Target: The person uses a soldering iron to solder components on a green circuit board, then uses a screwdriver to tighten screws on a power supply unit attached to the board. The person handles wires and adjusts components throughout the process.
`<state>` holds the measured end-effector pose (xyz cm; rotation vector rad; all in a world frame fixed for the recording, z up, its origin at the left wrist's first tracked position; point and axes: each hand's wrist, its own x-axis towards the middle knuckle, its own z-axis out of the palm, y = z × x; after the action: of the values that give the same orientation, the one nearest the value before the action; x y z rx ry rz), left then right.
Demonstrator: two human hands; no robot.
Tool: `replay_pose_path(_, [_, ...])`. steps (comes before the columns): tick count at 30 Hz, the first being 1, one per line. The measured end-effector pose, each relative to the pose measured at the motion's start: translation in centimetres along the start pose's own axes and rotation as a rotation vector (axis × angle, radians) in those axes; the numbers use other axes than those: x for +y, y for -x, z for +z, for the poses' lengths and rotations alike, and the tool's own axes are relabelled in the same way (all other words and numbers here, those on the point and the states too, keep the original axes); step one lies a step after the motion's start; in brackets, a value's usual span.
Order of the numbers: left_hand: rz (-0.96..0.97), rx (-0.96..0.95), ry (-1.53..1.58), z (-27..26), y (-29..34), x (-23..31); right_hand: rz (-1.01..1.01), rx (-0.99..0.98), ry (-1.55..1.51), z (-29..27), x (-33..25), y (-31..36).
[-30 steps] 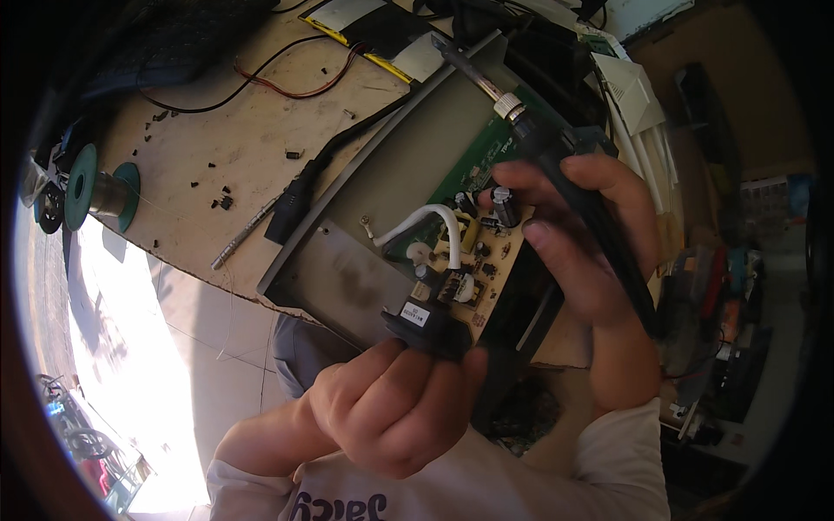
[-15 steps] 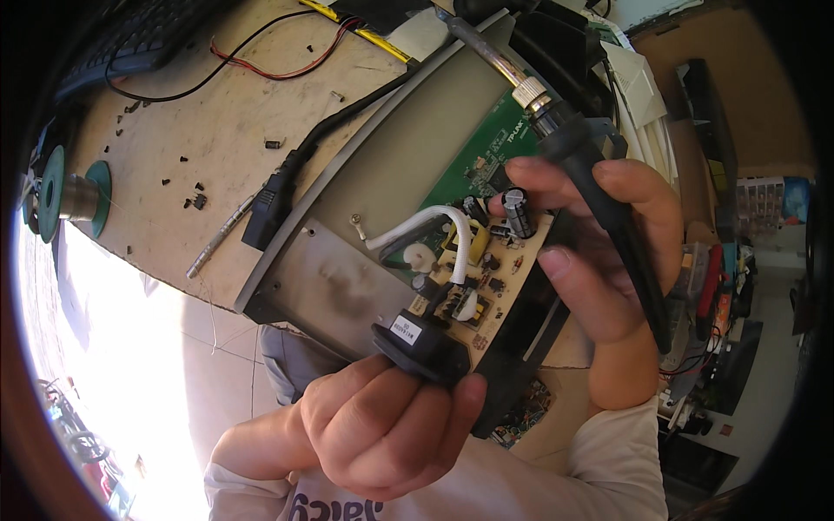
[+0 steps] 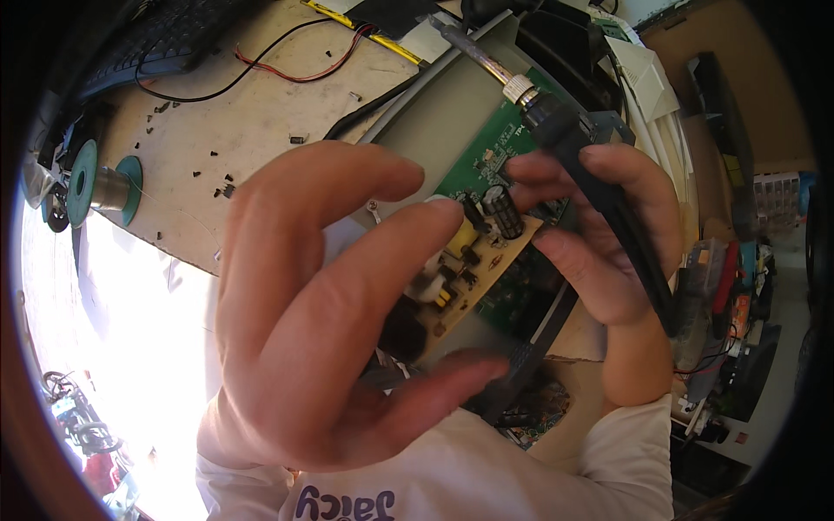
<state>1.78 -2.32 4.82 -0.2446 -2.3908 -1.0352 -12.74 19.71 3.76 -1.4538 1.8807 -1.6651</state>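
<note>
From my remote view, the left hand (image 3: 304, 321) is spread, its thumb well away from its fingers, over the near left end of the metal case (image 3: 426, 139); I cannot tell whether a fingertip touches anything. The right hand, (image 3: 608, 256) over the case's right side, is closed around the soldering iron, (image 3: 573, 148) whose tip points toward the far end of the case, while its thumb meets the edge of the tan circuit board (image 3: 482, 286). I see that board tilted above the case, crowded with parts: a tall dark capacitor (image 3: 502, 212) stands at its upper end, beside a yellow component (image 3: 463, 238), and its lower left end is partly hidden by the left hand. The case itself is grey and shallow, with a green circuit board (image 3: 486, 152) lying inside. Left of the case I have small dark parts (image 3: 223, 187) scattered on the tabletop (image 3: 261, 122), then a green solder spool (image 3: 84, 184) wound with silvery wire; beyond them sits a black keyboard (image 3: 156, 56).
</note>
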Motion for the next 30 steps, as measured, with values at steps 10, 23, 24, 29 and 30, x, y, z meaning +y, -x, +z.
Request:
replay_pose_path(10, [-0.096, -0.155, 0.296, 1.7, 0.5, -0.5, -0.063, -0.038, 0.064, -0.2, 0.3, -0.2])
replay_pose_path(23, [-0.134, -0.132, 0.332, 2.8, 0.6, -0.7, -0.112, -0.046, 0.123, -0.2, 0.7, -0.3])
replay_pose_path(24, [-0.123, -0.125, 0.331, 2.9, 0.7, -0.8, -0.114, -0.045, 0.129, -0.2, 0.7, -0.3])
replay_pose_path(29, [-0.092, -0.113, 0.335, 3.2, 0.7, -1.1, -0.123, -0.032, 0.142, -0.1, 0.6, -0.2])
replay_pose_path(30, [-0.096, -0.117, 0.343, 3.2, 0.7, -1.1, -0.126, -0.032, 0.142, -0.1, 0.7, -0.2])
